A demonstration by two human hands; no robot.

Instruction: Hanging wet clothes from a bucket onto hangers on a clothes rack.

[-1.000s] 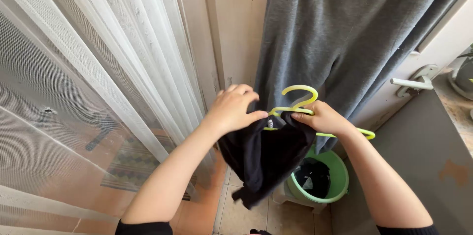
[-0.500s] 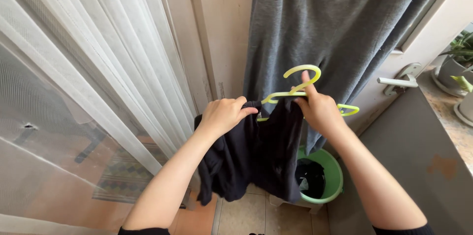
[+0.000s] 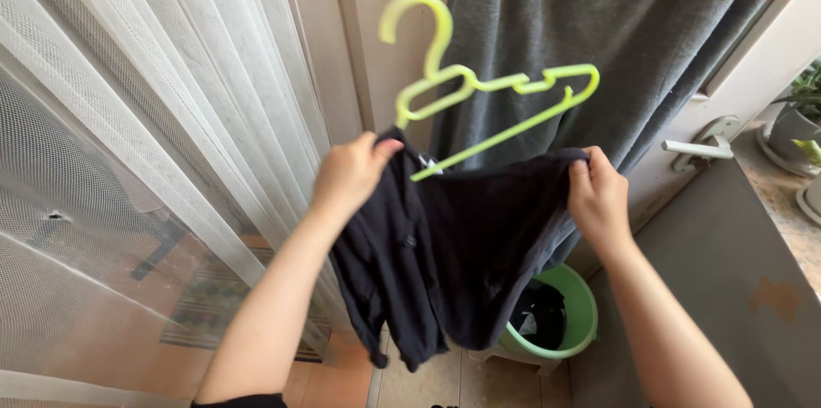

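Both grips pinch the black garment (image 3: 462, 245): left hand (image 3: 346, 175) at one top edge, right hand (image 3: 596, 194) at the other. Soft, limp, light. A stiff yellow hanger (image 3: 487, 87) pokes up between the grips.

The tiled floor (image 3: 428, 378) carries a green plastic bucket (image 3: 575, 310) with dark clothes inside, standing on a low pale stand (image 3: 513, 358). Left of the bucket, behind the net curtain (image 3: 128, 160), a patterned rug (image 3: 201, 310) lies on the floor.
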